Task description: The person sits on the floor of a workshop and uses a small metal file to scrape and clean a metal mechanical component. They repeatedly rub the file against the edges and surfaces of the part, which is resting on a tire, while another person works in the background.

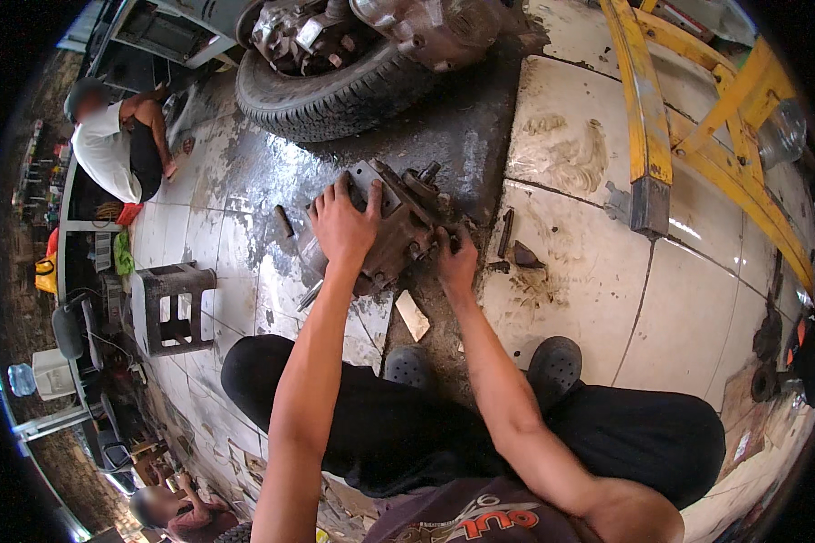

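A greasy metal gearbox housing [397, 237] sits on the stained floor in front of my feet. My left hand [344, 224] lies on its top, fingers spread and pressing against the flat plate there. At the housing's right side, my right hand [457, 260] has its fingertips pinched together against a small part; what they hold is too small to name. Just left of the housing lies a short dark metal pin [283, 222], and a thin shiny rod [310, 296] rests by its lower left. A pale flat block [412, 315] lies between it and my feet.
Beyond the housing, a tyre [335, 107] bears another large metal casing [435, 34]. A yellow steel frame [647, 136] stands at right. Near my right hand lie a metal bar [506, 233] and a dark fragment [527, 255]. A grey stool [174, 308] and two people are at left.
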`<state>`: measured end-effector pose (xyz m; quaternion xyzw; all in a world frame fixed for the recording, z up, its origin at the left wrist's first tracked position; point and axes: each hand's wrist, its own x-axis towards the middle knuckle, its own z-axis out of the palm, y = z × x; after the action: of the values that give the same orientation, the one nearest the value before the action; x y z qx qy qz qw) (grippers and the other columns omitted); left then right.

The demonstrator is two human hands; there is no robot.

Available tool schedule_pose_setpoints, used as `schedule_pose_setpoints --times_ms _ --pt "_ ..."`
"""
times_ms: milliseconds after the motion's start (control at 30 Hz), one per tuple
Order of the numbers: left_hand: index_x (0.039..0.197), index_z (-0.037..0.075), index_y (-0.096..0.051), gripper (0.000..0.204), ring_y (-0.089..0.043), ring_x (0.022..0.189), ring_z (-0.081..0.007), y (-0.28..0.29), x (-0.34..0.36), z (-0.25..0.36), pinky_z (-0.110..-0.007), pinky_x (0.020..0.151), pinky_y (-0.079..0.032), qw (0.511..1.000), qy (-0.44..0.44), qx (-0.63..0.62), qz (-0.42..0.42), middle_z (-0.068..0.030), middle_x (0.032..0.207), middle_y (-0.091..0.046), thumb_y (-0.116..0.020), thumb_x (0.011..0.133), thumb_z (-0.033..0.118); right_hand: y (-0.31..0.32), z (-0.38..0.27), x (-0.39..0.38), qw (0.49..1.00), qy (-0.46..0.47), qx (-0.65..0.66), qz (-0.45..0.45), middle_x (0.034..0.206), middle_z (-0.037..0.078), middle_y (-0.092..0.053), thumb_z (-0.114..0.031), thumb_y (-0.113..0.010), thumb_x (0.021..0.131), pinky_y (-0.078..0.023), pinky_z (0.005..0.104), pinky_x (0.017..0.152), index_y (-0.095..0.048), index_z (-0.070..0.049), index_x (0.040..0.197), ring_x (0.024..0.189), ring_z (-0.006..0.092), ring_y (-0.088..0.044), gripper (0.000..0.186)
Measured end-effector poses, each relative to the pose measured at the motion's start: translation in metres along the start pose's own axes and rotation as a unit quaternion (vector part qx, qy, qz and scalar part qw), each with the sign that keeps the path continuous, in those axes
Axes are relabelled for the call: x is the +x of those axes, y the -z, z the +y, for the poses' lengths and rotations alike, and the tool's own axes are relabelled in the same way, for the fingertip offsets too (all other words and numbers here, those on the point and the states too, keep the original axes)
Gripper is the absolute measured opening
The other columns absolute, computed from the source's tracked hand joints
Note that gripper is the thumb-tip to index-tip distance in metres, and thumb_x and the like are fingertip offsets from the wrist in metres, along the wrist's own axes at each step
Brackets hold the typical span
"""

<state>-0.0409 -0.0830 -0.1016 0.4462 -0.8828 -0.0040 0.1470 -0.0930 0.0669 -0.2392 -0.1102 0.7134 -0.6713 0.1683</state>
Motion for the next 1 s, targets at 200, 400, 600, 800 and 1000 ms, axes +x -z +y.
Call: schedule_pose_setpoints --times_ms 200,400,600,800,1000 --pt "0.137 0.004 -0.057 0.072 -0.055 0.124 -0.0396 0.002 0.003 0.005 -0.048 0.111 -0.035 1.000 0.008 0.005 -0.024 -0.0208 0.130 -0.062 -0.054 0.094 0.062 -0.001 0.017 0.010 0.999 0.042 -0.001 0.022 0.097 0.018 -0.072 -0.016 -0.061 0.100 -0.051 0.0372 0.080 -0.066 0.002 0.110 0.087 0.0261 -0.067 0.021" --pt "0.137 0.004 -0.057 0.072 -0.055 0.122 -0.0385 0.002 0.003 0.014 -0.047 0.109 -0.036 1.000 -0.006 -0.009 -0.015 -0.0205 0.129 -0.062 -0.053 0.095 0.062 0.004 0.041 0.011 0.999 0.012 -0.030 0.041 0.097 0.019 -0.072 -0.017 -0.063 0.099 -0.051 0.0371 0.080 -0.066 0.002 0.109 0.086 0.0245 -0.067 0.022" --pt "0.137 0.004 -0.058 0.072 -0.054 0.124 -0.0397 -0.001 0.000 0.004 -0.048 0.111 -0.035 1.000 0.003 0.010 -0.009 -0.0206 0.132 -0.061 -0.053 0.094 0.063 -0.012 0.010 -0.007 0.994 -0.017 0.025 0.101 0.097 0.017 -0.073 -0.017 -0.064 0.099 -0.051 0.0364 0.083 -0.068 0.001 0.112 0.091 0.0251 -0.069 0.023" --pt "0.135 0.003 -0.058 0.069 -0.056 0.119 -0.0354 0.000 0.001 0.003 -0.046 0.110 -0.035 1.000 -0.013 -0.008 0.014 -0.0181 0.124 -0.064 -0.057 0.093 0.058 -0.008 -0.005 -0.005 0.999 0.001 0.011 0.051 0.105 0.021 -0.072 -0.015 -0.064 0.099 -0.051 0.0371 0.088 -0.063 0.004 0.123 0.097 0.0303 -0.069 0.031" --pt "0.135 0.002 -0.059 0.069 -0.055 0.121 -0.0354 0.002 -0.002 0.004 -0.046 0.111 -0.034 1.000 0.004 0.008 0.003 -0.0185 0.124 -0.064 -0.057 0.094 0.058 -0.003 0.011 0.003 0.997 0.055 -0.044 0.020 0.103 0.021 -0.072 -0.015 -0.064 0.099 -0.051 0.0378 0.086 -0.066 0.002 0.118 0.095 0.0301 -0.069 0.026"
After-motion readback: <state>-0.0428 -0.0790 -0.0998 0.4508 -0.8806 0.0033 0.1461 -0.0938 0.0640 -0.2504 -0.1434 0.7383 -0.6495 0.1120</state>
